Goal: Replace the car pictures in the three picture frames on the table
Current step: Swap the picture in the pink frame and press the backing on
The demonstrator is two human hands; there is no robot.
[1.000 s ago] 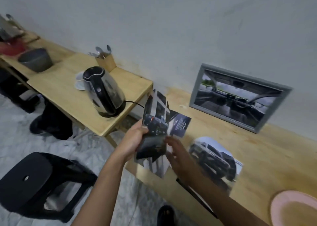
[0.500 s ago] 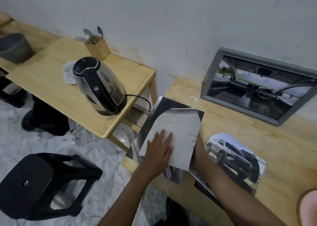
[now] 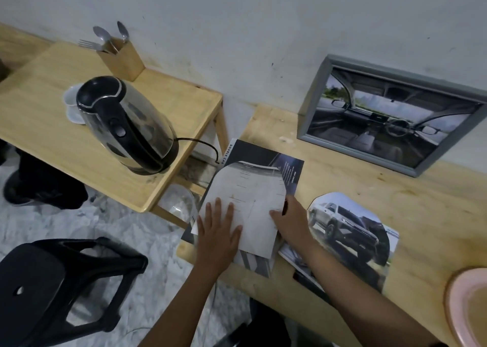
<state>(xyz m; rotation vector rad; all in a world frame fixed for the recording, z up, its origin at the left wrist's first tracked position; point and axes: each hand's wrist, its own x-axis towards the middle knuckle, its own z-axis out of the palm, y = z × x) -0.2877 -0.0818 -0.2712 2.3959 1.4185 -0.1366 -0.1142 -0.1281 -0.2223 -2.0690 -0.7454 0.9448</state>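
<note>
Head view: sorting step, before any swap. Loose car pictures (image 3: 254, 153) lie stacked at the table's (image 3: 421, 215) left end, a pale sheet (image 3: 250, 188) face-down on top. Left hand (image 3: 218, 230) is flat on the sheet, fingers straight, pressing. Right hand (image 3: 292, 222) lies at the sheet's right edge, fingers on the paper; pinching or only touching, cannot tell. An SUV cutout (image 3: 350, 228) lies just beside. One grey frame (image 3: 390, 114) leans on the wall, car-interior picture inside; other frames not in view. Next move likely calls for picking one print and reaching for the frame's back. A second ago both hands held the pictures fanned in the air; now they are down.
</note>
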